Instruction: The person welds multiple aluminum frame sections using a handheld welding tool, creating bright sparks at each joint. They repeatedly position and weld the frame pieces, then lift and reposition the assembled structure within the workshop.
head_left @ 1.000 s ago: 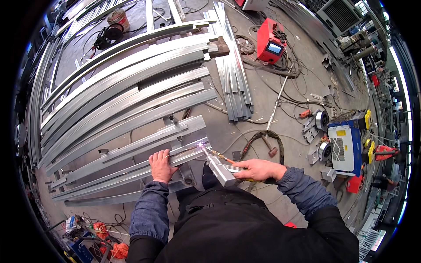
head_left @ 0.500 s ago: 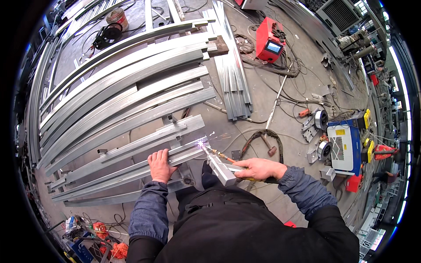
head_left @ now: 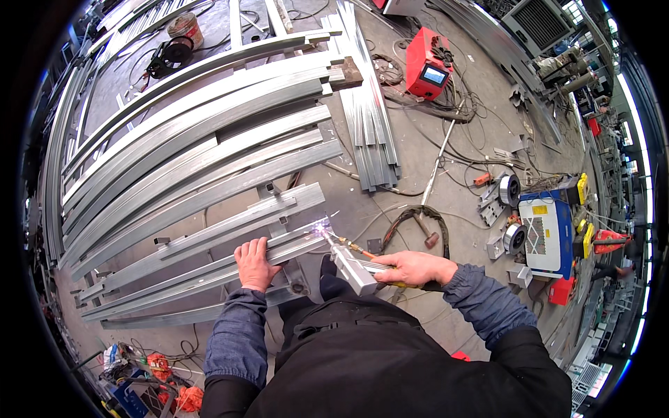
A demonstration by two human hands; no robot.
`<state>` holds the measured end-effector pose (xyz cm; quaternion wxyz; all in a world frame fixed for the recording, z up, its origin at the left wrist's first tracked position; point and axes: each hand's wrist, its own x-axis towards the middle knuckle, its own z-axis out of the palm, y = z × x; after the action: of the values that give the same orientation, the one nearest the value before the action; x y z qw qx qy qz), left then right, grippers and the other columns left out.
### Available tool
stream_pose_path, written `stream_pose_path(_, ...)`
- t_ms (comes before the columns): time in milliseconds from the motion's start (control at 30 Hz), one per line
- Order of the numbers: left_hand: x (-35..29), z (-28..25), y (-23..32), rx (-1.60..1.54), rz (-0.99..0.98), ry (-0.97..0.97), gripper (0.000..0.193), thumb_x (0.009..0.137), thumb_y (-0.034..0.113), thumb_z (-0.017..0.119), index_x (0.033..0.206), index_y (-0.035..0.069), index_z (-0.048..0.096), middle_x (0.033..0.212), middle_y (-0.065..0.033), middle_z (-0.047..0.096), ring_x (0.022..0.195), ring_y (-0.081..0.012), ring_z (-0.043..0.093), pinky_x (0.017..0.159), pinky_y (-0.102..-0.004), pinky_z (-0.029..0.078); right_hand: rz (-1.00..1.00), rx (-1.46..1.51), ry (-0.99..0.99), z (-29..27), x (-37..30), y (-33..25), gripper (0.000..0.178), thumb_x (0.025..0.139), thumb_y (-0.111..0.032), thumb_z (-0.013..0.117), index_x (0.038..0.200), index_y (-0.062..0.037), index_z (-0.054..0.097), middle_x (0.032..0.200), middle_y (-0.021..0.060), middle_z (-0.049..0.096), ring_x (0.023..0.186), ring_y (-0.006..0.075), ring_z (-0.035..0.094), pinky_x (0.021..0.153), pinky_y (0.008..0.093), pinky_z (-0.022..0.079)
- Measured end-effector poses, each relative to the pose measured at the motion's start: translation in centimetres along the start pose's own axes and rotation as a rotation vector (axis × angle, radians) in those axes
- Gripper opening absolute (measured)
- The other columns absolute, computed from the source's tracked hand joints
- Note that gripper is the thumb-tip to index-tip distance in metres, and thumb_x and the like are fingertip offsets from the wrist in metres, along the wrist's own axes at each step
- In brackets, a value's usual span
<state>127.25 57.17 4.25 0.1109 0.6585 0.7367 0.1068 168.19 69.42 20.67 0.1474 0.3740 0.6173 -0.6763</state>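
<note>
My right hand is wrapped around a grey handheld welding gun, whose thin nozzle points forward and left. A bright bluish-purple spot glows where the tip meets the right end of a galvanized steel profile. My left hand lies over the same profile, a short way left of the glow, with its fingers bent over the metal and the thumb out to the right. Their undersides are hidden. Just beyond, a second steel profile runs alongside, with short tube stubs beside it.
Several long steel profiles lie in rows ahead and left. A hammer lies by looped cables to the right. Farther off stand a red machine with a screen and a blue-white unit beside wire spools. Cables cross the floor.
The glow at the nozzle tip persists, while the orange sparks flying right of it have faded. My right hand and the gun have shifted very slightly right; my left hand keeps its place.
</note>
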Motion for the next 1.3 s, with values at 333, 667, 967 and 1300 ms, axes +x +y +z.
stream_pose_path(333, -0.1, 0.5, -0.4, 0.029, 0.009, 0.001, 0.092, 0.062, 0.048, 0.1, 0.139, 0.012, 0.063, 0.124, -0.0051, 0.067, 0.119, -0.0297, 0.06, 0.113, -0.0479, 0.04, 0.013, 0.001, 0.011, 0.0, -0.1, 0.0, 0.056, 0.113, -0.046, 0.066, 0.155, -0.0103, 0.061, 0.116, 0.0037, 0.074, 0.105, 0.0133, 0.063, 0.098, 0.0326, 0.052)
stream_pose_path(667, 0.2, -0.1, 0.0, -0.005, -0.014, -0.007, 0.09, 0.06, 0.041, 0.101, 0.139, 0.014, 0.064, 0.124, -0.0031, 0.067, 0.121, -0.0282, 0.059, 0.115, -0.0475, 0.039, 0.039, -0.071, -0.003, -0.3, -0.8, -0.9, 0.058, 0.114, -0.045, 0.062, 0.162, -0.0134, 0.055, 0.138, 0.0137, 0.074, 0.12, 0.0214, 0.068, 0.106, 0.0364, 0.051)
stream_pose_path(967, 0.6, -0.1, -0.5, -0.031, -0.024, -0.021, 0.089, 0.06, 0.04, 0.1, 0.138, 0.016, 0.064, 0.125, -0.0029, 0.066, 0.123, -0.0286, 0.059, 0.114, -0.0481, 0.039, 0.03, 0.213, -0.179, -4.8, -0.9, 0.2, 0.058, 0.118, -0.03, 0.056, 0.169, -0.0043, 0.044, 0.158, 0.0094, 0.059, 0.135, 0.0183, 0.058, 0.114, 0.0346, 0.048)
stream_pose_path(1300, 1.4, -0.3, -0.7, -0.034, -0.047, -0.054, 0.088, 0.058, 0.035, 0.1, 0.136, 0.017, 0.064, 0.126, -0.0024, 0.066, 0.124, -0.0284, 0.059, 0.116, -0.0484, 0.039, 0.411, 0.44, -0.409, -15.6, 7.6, -0.5, 0.043, 0.116, -0.046, 0.053, 0.123, -0.0052, 0.066, 0.093, 0.0099, 0.071, 0.07, 0.0208, 0.072, 0.062, 0.0357, 0.06)
